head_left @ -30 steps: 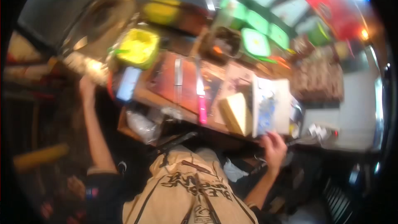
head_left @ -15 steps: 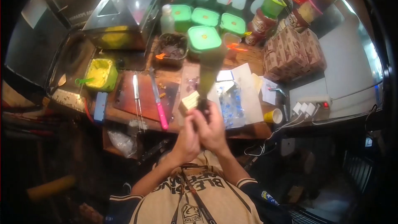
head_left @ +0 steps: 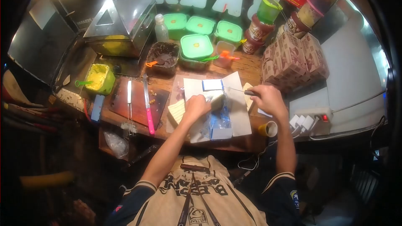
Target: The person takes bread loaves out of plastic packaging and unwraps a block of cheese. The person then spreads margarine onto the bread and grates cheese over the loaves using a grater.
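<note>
Pale block on the open card, tool in the right hand

The pale block (head_left: 217, 99) sits over the middle of the unfolded card (head_left: 240, 119), beside blue-marked plastic (head_left: 222, 119). The left hand (head_left: 197, 109) touches its left side; whether the fingers grip it, I cannot tell. The right hand (head_left: 269, 100) is closed around a dark-handled tool (head_left: 251, 93). Placing the block on the card looks done; the card remains unfolded, and a second block (head_left: 178, 111) lies at its left edge.
</note>
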### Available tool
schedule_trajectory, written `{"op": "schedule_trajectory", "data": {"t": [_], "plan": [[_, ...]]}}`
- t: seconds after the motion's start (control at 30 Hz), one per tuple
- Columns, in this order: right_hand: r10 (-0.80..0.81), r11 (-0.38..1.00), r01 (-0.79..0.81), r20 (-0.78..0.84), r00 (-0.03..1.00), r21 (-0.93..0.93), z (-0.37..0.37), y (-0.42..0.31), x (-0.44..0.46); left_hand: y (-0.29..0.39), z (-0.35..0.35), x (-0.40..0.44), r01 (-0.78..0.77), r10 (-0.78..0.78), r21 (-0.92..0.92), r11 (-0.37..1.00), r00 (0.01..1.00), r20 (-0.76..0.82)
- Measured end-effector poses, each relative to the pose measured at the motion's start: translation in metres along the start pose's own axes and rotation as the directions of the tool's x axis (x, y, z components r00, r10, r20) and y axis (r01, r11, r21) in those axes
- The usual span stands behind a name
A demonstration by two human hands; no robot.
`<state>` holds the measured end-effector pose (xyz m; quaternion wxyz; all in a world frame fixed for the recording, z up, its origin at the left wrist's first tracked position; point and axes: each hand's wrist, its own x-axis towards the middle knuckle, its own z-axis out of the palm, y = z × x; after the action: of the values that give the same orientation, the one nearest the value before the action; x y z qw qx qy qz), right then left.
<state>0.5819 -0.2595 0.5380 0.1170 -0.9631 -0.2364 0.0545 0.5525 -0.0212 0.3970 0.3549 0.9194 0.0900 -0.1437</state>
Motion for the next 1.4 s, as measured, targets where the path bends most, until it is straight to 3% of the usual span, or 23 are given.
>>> {"op": "schedule_trajectory", "data": {"t": [0.17, 0.33, 0.43, 0.53, 0.67, 0.8, 0.93, 1.03, 1.13, 1.23, 1.33, 1.4], "plan": [[-0.127, 0.992, 0.119, 0.223, 0.966, 0.046, -0.014, 0.023, 0.051, -0.042, 0.009, 0.012, -0.065, 0.052, -0.252, 0.966, 0.997, -0.056], [-0.202, 0.978, 0.207, 0.284, 0.937, 0.012, 0.002, 0.029, 0.091, -0.056, 0.019, 0.016, -0.131, 0.097, -0.381, 0.915, 0.990, -0.106], [-0.222, 0.959, 0.260, 0.272, 0.936, -0.112, 0.002, 0.015, 0.098, -0.055, 0.016, 0.013, -0.151, 0.113, -0.402, 0.903, 0.987, -0.118], [-0.300, 0.862, 0.385, 0.279, 0.912, -0.330, -0.003, -0.013, 0.097, -0.047, 0.015, 0.010, -0.259, 0.211, -0.294, 0.920, 0.960, -0.186], [-0.378, 0.747, 0.484, 0.308, 0.873, -0.455, 0.013, -0.025, 0.104, -0.034, 0.018, 0.011, -0.362, 0.312, -0.144, 0.921, 0.907, -0.284], [-0.496, 0.707, 0.525, 0.196, 0.846, -0.474, 0.017, -0.037, 0.100, -0.028, 0.019, 0.011, -0.405, 0.365, -0.084, 0.910, 0.882, -0.298], [-0.435, 0.724, 0.498, 0.245, 0.867, -0.476, 0.019, -0.043, 0.097, -0.033, 0.024, 0.013, -0.481, 0.410, -0.201, 0.854, 0.857, -0.312], [-0.446, 0.730, 0.492, 0.215, 0.869, -0.474, 0.024, -0.044, 0.094, -0.033, 0.021, 0.006, -0.354, 0.295, -0.309, 0.883, 0.929, -0.224], [-0.496, 0.736, 0.503, 0.146, 0.856, -0.452, 0.024, -0.052, 0.089, -0.041, 0.021, 0.008, -0.328, 0.289, -0.224, 0.918, 0.938, -0.191], [-0.477, 0.736, 0.510, 0.193, 0.857, -0.445, 0.023, -0.057, 0.087, -0.051, 0.032, 0.014, -0.460, 0.365, -0.265, 0.847, 0.867, -0.340], [-0.508, 0.726, 0.533, 0.184, 0.842, -0.434, 0.022, -0.057, 0.088, -0.059, 0.032, 0.021, -0.490, 0.432, -0.245, 0.837, 0.865, -0.255], [-0.540, 0.724, 0.544, 0.142, 0.830, -0.424, 0.022, -0.053, 0.087, -0.058, 0.023, 0.026, -0.418, 0.400, -0.304, 0.856, 0.908, -0.124]]}}
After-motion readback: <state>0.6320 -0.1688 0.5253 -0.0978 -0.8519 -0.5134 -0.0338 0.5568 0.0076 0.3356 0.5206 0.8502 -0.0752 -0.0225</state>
